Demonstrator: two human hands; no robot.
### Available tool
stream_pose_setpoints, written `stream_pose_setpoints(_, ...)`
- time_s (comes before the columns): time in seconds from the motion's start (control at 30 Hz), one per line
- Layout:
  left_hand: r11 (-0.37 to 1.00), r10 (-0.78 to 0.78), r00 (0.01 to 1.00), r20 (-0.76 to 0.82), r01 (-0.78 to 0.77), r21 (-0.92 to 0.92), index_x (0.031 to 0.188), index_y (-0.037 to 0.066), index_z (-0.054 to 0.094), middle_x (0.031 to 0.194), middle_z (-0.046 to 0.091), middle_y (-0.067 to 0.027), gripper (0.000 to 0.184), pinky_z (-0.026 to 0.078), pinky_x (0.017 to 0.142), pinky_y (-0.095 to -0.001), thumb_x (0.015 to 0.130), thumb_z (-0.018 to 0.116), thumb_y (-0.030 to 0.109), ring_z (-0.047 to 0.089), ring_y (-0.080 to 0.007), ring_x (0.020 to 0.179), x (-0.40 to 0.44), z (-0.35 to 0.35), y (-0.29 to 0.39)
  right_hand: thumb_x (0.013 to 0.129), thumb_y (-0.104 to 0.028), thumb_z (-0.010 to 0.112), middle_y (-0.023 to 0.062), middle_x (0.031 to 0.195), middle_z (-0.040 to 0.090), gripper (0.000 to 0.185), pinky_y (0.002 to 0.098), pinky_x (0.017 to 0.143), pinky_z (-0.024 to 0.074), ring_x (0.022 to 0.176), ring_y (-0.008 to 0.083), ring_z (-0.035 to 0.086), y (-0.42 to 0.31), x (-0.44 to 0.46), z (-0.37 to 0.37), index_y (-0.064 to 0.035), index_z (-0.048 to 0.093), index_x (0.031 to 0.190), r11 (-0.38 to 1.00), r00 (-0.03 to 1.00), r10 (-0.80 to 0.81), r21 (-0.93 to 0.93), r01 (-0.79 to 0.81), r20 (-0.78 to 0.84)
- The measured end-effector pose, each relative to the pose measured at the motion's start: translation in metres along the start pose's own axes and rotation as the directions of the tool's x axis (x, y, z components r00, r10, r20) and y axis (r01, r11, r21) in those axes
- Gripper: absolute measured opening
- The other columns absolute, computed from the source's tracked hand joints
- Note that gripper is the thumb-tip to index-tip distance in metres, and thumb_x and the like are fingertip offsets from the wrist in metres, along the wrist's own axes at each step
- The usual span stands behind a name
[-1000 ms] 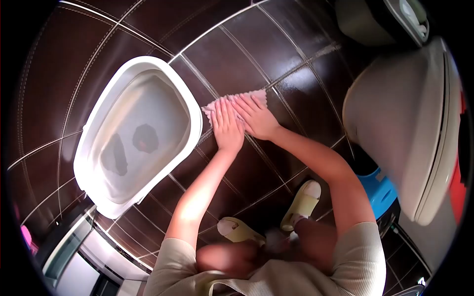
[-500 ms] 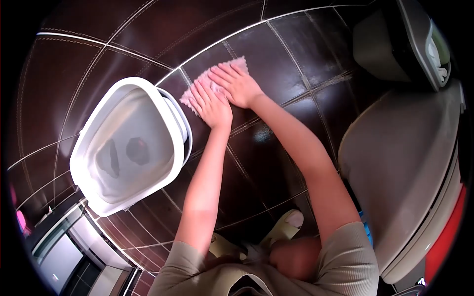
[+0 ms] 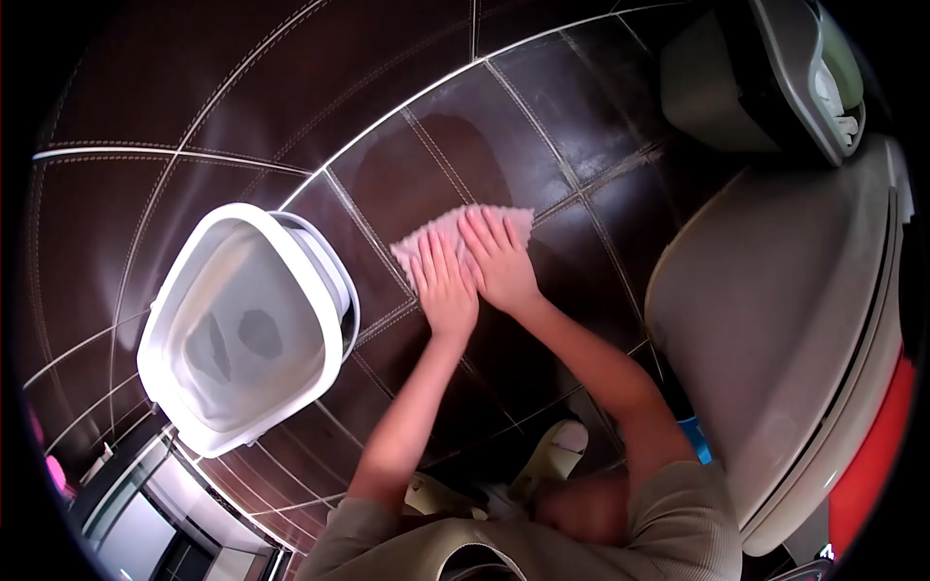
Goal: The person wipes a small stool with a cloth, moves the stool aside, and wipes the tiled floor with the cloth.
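Observation:
A pink cleaning cloth [image 3: 417, 244] with a ragged edge lies spread on the dark tiled floor [image 3: 504, 358]. Pressed flat on its left part is my left hand [image 3: 448, 290], fingers stretched out. My right hand [image 3: 499, 261] rests flat on the right part, its fingers also extended and slightly apart. The two hands nearly touch at the thumbs. Neither hand wraps around the cloth. A darker, wet-looking patch [image 3: 397, 155] shows on the tiles beyond the cloth.
A white basin [image 3: 334, 320] holding water stands to the left. On the right are a closed toilet lid [image 3: 775, 320] and a grey bin [image 3: 707, 92] with white contents. My slippers [image 3: 552, 455] are close below. The tiled wall [image 3: 242, 116] rises at the far side.
Both hands have drawn the cloth back toward me and a little right, away from the wall edge. A wet-looking patch now shows where the cloth was.

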State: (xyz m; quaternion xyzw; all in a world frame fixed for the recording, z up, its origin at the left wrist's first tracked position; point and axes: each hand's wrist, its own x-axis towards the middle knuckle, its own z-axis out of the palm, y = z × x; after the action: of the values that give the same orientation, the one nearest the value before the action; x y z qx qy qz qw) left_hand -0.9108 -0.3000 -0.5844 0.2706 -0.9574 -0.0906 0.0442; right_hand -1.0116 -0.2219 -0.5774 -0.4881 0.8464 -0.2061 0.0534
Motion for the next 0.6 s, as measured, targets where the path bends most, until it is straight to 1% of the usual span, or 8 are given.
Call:
stream_pose_setpoints(0.07,1.0,-0.018,0.998,0.065,0.017,0.006,0.142,-0.007,0.027,0.15,0.026,-0.0192,0.059,0.012,0.115,-0.0477,0.094,0.037,0.025,0.02,-0.0324,0.141,-0.011,-0.002,-0.001,0.09,-0.026,0.044,0.0129,0.149,0.032,0.057,0.0466,0.112,0.0178,0.139,0.031,0.026,-0.002,-0.007,-0.003,-0.0045,0.036,0.142,0.999,0.998,-0.027,0.022,0.026,0.057)
stream_pose_setpoints(0.17,1.0,0.007,1.0,0.026,-0.007,0.002,0.142,-0.007,0.027,0.151,0.025,-0.0194,0.06,0.012,0.115,-0.0477,0.093,0.038,0.026,0.02,-0.0328,0.141,0.018,-0.001,-0.003,0.089,-0.027,0.044,0.0114,0.149,0.032,0.057,0.0466,0.112,0.0173,0.14,0.0301,0.025,0.016,0.019,0.004,-0.0072,0.036,0.142,0.993,0.994,-0.105,0.052,0.104,0.016)
stream_pose_setpoints(0.2,1.0,0.005,0.999,-0.042,-0.006,-0.028,0.142,-0.006,0.027,0.151,0.024,-0.0194,0.06,0.012,0.115,-0.0479,0.093,0.038,0.027,0.02,-0.0332,0.141,0.036,0.004,-0.003,0.089,-0.026,0.044,0.0097,0.15,0.031,0.058,0.0461,0.113,0.0165,0.141,0.0291,0.023,0.022,0.038,-0.001,-0.0099,0.035,0.144,0.994,0.995,-0.102,0.043,0.101,0.017)
stream_pose_setpoints(0.23,0.998,-0.009,0.997,-0.08,0.004,-0.062,0.143,-0.007,0.024,0.152,0.021,-0.0213,0.059,0.009,0.115,-0.0487,0.095,0.036,0.025,0.016,-0.035,0.142,0.057,0.011,-0.002,0.089,-0.026,0.043,0.0091,0.151,0.029,0.058,0.0454,0.113,0.0163,0.141,0.0284,0.022,0.033,0.059,-0.002,-0.0111,0.033,0.145,0.992,0.992,-0.118,-0.034,0.12,0.04)
stream_pose_setpoints(0.3,0.991,-0.134,0.975,-0.175,0.128,-0.045,0.144,-0.003,0.025,0.153,0.021,-0.0172,0.058,0.006,0.115,-0.0477,0.096,0.035,0.028,0.015,-0.0314,0.143,0.108,0.03,0.012,0.09,-0.029,0.043,0.0071,0.152,0.028,0.059,0.0438,0.114,0.015,0.141,0.0264,0.022,0.063,0.101,0.0,-0.0131,0.031,0.145,0.981,0.988,-0.153,-0.126,0.15,-0.02)
stream_pose_setpoints(0.37,0.989,-0.148,0.973,-0.175,0.146,-0.026,0.145,0.0,0.025,0.154,0.018,-0.0135,0.057,0.003,0.114,-0.0494,0.097,0.03,0.03,0.012,-0.0288,0.143,0.154,0.038,0.024,0.092,-0.031,0.041,0.006,0.15,0.032,0.054,0.0426,0.114,0.0171,0.14,0.0251,0.024,0.091,0.133,-0.009,-0.0142,0.035,0.144,0.98,0.993,-0.114,-0.167,0.106,-0.041)
stream_pose_setpoints(0.43,0.987,-0.157,0.964,-0.215,0.16,-0.003,0.145,0.001,0.025,0.155,0.019,-0.0116,0.056,0.003,0.114,-0.05,0.097,0.029,0.03,0.012,-0.0269,0.144,0.178,0.043,0.038,0.092,-0.031,0.042,0.0063,0.149,0.034,0.052,0.043,0.112,0.02,0.138,0.0265,0.027,0.112,0.144,-0.01,-0.0141,0.039,0.142,0.974,0.981,-0.14,-0.197,0.111,-0.137)
stream_pose_setpoints(0.6,0.999,0.016,0.99,-0.139,-0.022,-0.043,0.145,0.002,0.028,0.153,0.024,-0.0105,0.055,0.005,0.114,-0.0508,0.096,0.032,0.027,0.016,-0.0261,0.143,0.153,0.033,0.034,0.091,-0.029,0.045,0.0096,0.148,0.033,0.053,0.0465,0.11,0.024,0.136,0.0299,0.03,0.091,0.107,-0.007,-0.0104,0.039,0.141,0.987,0.966,0.097,-0.097,-0.124,-0.24)
